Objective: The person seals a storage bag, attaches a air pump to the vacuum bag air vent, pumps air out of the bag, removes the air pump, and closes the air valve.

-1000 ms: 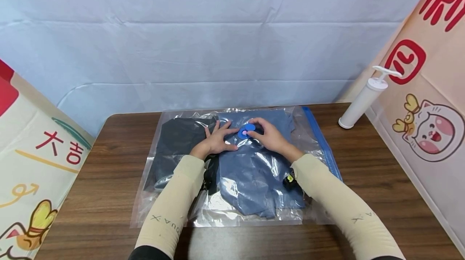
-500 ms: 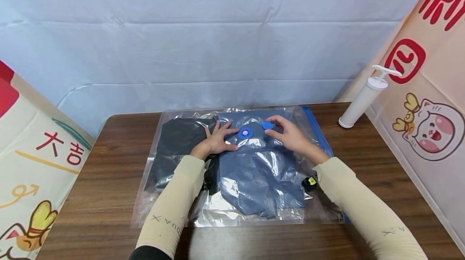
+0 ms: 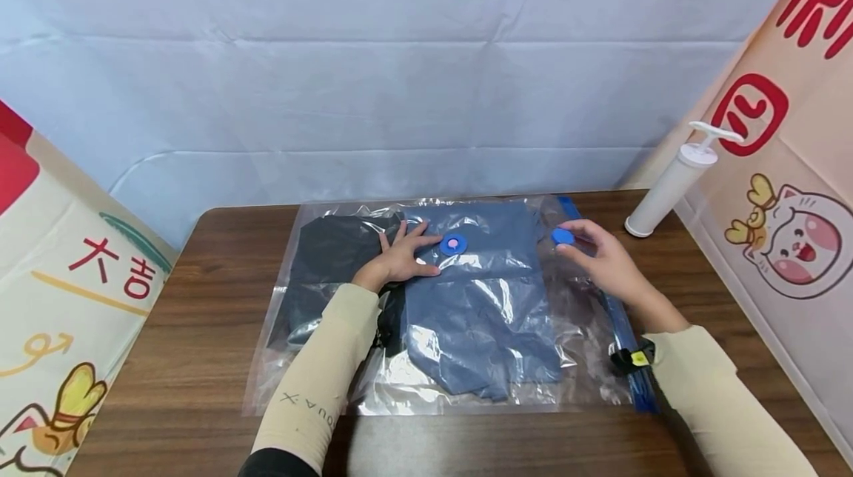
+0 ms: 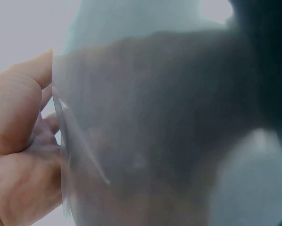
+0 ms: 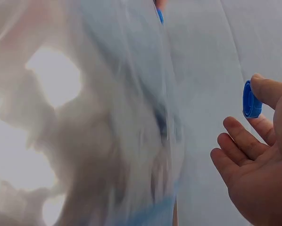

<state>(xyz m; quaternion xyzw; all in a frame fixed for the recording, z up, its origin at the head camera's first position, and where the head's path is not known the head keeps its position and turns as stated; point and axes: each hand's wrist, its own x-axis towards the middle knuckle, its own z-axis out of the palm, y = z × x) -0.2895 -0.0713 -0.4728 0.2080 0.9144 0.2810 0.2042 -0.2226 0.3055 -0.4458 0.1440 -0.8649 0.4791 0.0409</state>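
A clear plastic vacuum storage bag [image 3: 393,403] lies flat on the table, with a folded blue cloth [image 3: 480,314] and a black cloth [image 3: 333,255] inside it. On its upper part sits a round blue valve [image 3: 453,244] with a pink centre. My left hand [image 3: 402,258] rests on the bag with fingers spread, fingertips right at the valve's left side. Between thumb and forefinger, my right hand [image 3: 603,262] pinches a round blue valve cap [image 5: 251,100] over the bag's right part. The right wrist view shows the other fingers loosely extended.
A white hand pump [image 3: 671,184] stands on the wooden table [image 3: 180,329] at the back right. The bag's blue zip edge [image 3: 623,336] runs along its right side. A pale cloth backdrop [image 3: 400,77] rises behind, and printed sheets flank both sides.
My right hand has lifted the blue cap off the valve and carried it to the right, beyond the blue cloth. My left hand has stayed in place on the bag.
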